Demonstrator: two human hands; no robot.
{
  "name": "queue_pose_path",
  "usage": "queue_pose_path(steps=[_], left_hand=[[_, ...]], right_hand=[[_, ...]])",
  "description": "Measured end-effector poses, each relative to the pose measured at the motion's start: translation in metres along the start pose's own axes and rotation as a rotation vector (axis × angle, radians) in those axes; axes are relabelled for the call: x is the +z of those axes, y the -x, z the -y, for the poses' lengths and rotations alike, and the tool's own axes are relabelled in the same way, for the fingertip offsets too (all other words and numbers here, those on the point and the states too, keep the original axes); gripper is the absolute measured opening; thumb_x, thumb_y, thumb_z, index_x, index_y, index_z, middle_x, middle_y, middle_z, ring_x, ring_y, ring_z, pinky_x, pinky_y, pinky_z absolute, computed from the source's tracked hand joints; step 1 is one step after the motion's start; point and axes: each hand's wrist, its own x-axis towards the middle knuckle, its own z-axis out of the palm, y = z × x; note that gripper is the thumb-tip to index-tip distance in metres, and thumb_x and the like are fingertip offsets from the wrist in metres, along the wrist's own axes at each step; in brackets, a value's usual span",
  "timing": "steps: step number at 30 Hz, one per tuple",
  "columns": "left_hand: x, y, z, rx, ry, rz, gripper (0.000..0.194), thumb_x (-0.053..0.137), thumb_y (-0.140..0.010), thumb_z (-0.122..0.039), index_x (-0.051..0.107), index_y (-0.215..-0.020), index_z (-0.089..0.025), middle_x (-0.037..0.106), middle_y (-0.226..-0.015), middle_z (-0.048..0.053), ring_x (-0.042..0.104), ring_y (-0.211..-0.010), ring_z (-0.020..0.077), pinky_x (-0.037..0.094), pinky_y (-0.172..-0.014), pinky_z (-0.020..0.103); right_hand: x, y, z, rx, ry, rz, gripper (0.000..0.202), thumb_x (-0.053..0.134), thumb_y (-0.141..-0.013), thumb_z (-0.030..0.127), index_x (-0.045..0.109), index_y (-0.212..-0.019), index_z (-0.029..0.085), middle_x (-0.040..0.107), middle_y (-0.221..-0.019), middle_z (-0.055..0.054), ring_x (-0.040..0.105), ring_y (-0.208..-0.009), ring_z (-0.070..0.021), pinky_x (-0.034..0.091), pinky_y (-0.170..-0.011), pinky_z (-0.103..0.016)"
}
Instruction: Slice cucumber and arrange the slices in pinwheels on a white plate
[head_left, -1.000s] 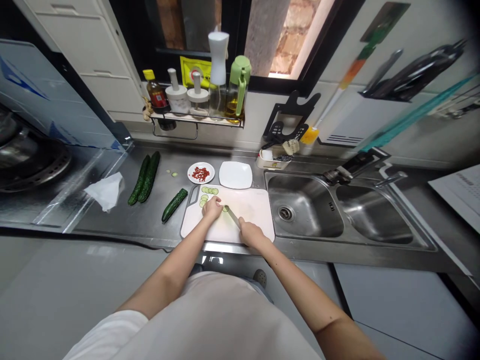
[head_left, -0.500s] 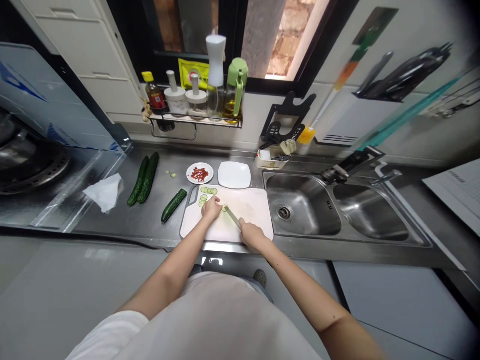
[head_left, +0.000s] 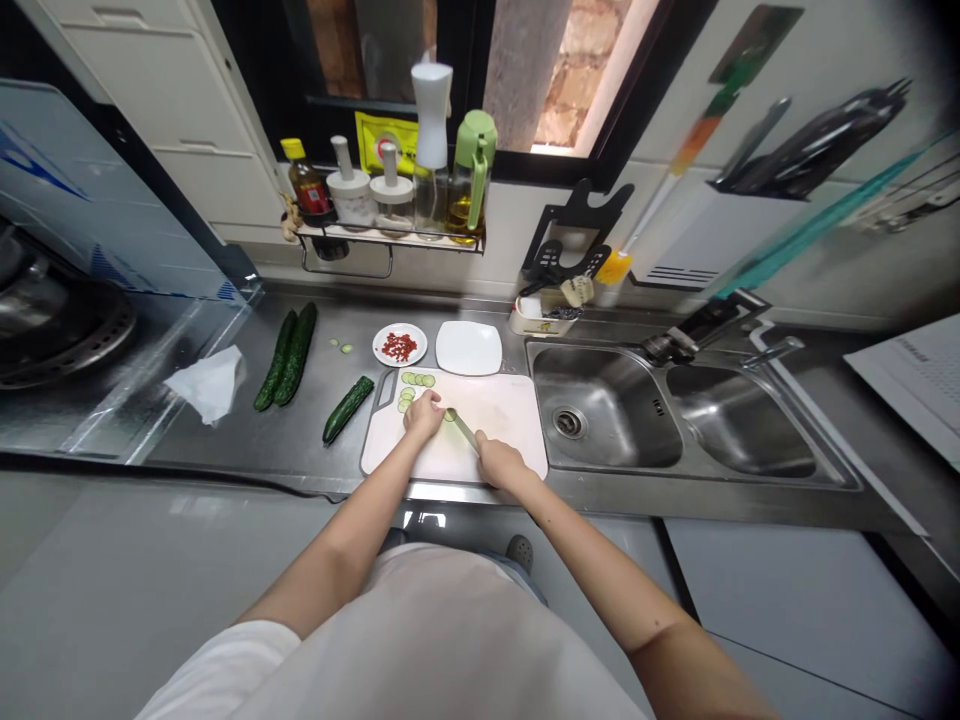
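My right hand (head_left: 501,462) grips a knife (head_left: 465,432) by its handle, the blade pointing up and left over the white cutting board (head_left: 517,405). At the blade's tip lies a cucumber slice (head_left: 450,414). My left hand (head_left: 424,414) is closed, its fingertips pressed to the slice's left side and partly hiding it. Behind that hand, several thin cucumber slices (head_left: 418,380) overlap in a row, with more at the hand's left. A cut cucumber (head_left: 348,410) rests on the steel counter, left of the board.
Two whole cucumbers (head_left: 287,358) and a crumpled white cloth or tissue (head_left: 208,384) lie further left. Behind the board stand a plate of chopped red pieces (head_left: 400,346) and a square white plate (head_left: 469,348). A double sink (head_left: 607,452) adjoins on the right. Bottles fill a wall rack (head_left: 393,236).
The knife has shifted very slightly left with my right hand, its blade angle a little changed at the slice. My left hand stays in place. The whole view moves slightly.
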Motion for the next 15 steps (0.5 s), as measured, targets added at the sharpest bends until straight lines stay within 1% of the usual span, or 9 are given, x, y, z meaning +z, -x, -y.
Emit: queue_pose_path(steps=[7,12,15], left_hand=[[-0.0009,0.0006,-0.0004,0.000,0.009,0.000,0.024,0.064,-0.075,-0.028,0.060,-0.098,-0.031,0.072,-0.096,-0.002,0.065,-0.097,0.0195,0.045,-0.079,0.028],[-0.0011,0.0004,-0.0007,-0.008,0.019,-0.004,0.026,0.064,-0.075,-0.026,0.061,-0.100,-0.031,0.072,-0.097,-0.002,0.064,-0.099,0.0197,0.046,-0.080,0.028],[-0.0011,0.0001,-0.0003,0.000,0.018,0.001,0.025,0.064,-0.075,-0.027,0.060,-0.099,-0.031,0.072,-0.097,-0.002,0.064,-0.099,0.0196,0.045,-0.080,0.028]], right_hand=[[-0.0012,0.0044,-0.0019,-0.005,0.015,0.000,0.037,0.038,-0.086,0.010,0.043,-0.122,0.015,0.067,-0.105,-0.018,0.066,-0.096,-0.0276,0.046,-0.070,-0.033],[-0.0014,0.0073,-0.0030,0.010,0.018,0.013,0.036,0.040,-0.087,0.011,0.043,-0.122,0.016,0.067,-0.106,-0.017,0.065,-0.097,-0.0259,0.045,-0.072,-0.031],[-0.0015,0.0048,-0.0011,0.006,0.015,0.016,0.036,0.039,-0.088,0.013,0.042,-0.123,0.016,0.066,-0.107,-0.017,0.065,-0.098,-0.0267,0.045,-0.072,-0.032]])
